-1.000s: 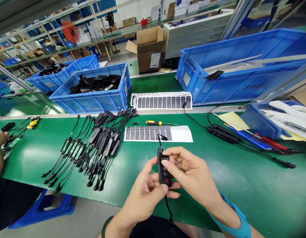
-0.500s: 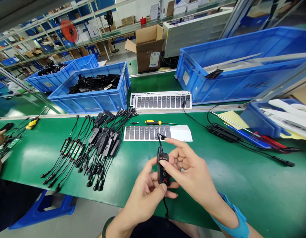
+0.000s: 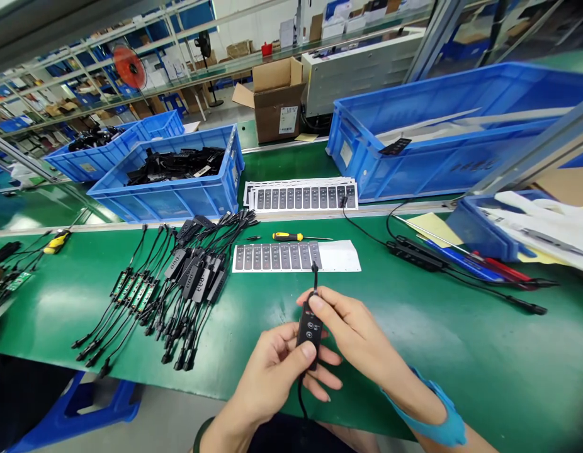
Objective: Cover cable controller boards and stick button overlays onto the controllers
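I have the green counter [image 3: 490, 352] spread across most of my view, with a long blue crate [image 3: 414, 179] at its far right and a smaller blue crate [image 3: 169, 204], loaded with black parts, at its far left. An open cardboard box [image 3: 272, 116] stands behind, between the two. Closer in on the left lies a pile of black cabled units [image 3: 192, 277], and just beside it a row of bare green circuit boards [image 3: 143, 292] with their cables fanned out. A stack of label sheets [image 3: 301, 196] sits by the far crates; nearer me, a single label sheet [image 3: 341, 257] lies flat, its right end plain white. In front of it I see the two hands working together. The left hand [image 3: 282, 371] has its grip closed around the lower part of the controller, thumb across the face and fingers behind; the right hand [image 3: 348, 321] has its grip clamped on the upper end, thumb on the front. A yellow and black screwdriver [image 3: 286, 236] lies just beyond the single sheet. The black controller [image 3: 310, 327] itself is held tilted above the counter's near side, one cable trailing below. Its other cable ends in a small black plug [image 3: 315, 267] at the sheet's lower edge; whether they touch, I can't tell.
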Demonstrator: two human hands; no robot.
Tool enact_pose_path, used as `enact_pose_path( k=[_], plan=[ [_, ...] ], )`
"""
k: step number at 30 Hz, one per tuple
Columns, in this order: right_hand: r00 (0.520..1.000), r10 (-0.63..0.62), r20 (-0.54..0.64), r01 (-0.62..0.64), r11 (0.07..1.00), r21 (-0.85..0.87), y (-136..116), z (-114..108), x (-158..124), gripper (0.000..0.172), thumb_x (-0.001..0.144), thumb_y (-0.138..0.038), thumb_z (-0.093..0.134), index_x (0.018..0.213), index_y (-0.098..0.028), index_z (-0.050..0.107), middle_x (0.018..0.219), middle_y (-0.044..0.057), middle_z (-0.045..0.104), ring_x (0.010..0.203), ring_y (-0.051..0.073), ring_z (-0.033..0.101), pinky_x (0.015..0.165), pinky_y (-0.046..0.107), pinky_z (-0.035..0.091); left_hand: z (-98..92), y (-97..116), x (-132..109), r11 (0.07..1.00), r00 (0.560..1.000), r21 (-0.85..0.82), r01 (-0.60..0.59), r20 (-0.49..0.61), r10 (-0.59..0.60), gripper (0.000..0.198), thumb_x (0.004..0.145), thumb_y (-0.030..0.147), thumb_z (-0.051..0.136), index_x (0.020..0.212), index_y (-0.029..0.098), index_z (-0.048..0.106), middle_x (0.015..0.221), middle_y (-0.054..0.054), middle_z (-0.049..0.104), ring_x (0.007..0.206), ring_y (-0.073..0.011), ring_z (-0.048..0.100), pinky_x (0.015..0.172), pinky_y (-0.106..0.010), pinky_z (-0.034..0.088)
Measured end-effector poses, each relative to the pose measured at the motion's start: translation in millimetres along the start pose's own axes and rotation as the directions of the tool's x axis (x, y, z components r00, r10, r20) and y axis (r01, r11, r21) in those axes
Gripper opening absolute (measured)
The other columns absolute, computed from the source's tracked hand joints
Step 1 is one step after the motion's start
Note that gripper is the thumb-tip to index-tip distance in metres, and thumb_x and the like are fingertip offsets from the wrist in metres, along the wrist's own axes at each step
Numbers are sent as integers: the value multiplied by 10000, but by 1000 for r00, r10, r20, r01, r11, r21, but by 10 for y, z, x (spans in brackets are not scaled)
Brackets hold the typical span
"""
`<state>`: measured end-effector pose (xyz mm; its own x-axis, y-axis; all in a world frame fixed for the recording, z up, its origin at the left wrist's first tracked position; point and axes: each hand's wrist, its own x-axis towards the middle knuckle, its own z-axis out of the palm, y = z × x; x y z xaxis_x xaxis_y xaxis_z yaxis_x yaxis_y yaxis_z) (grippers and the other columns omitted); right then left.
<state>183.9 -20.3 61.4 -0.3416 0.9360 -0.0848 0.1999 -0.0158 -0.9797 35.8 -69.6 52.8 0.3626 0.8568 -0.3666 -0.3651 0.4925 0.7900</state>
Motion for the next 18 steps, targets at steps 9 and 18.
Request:
enact_pose_path(
  k=[9,18],
  plan=[
    [985,-141,-101,117,970,-214,35,99,-139,376,863,-279,493,1199,-159,609,733,8,673,613,157,644,630,268,536,35,-42,46,978,991,172,-119,-46,129,452,909,531,568,984,90,629,669,-46,652,511,-106,618,482,-181,492],
    [885,-343,-315,137,839,-527,-334,-830,33,483,972,-350,401,1418,-180,474,1073,92,695,973,240,662,793,324,529,-274,182,142,625,971,750,-218,101,217,555,918,528,535,1408,272,488,1431,-129,532,1282,-305,529,1064,-464,435]
  ],
)
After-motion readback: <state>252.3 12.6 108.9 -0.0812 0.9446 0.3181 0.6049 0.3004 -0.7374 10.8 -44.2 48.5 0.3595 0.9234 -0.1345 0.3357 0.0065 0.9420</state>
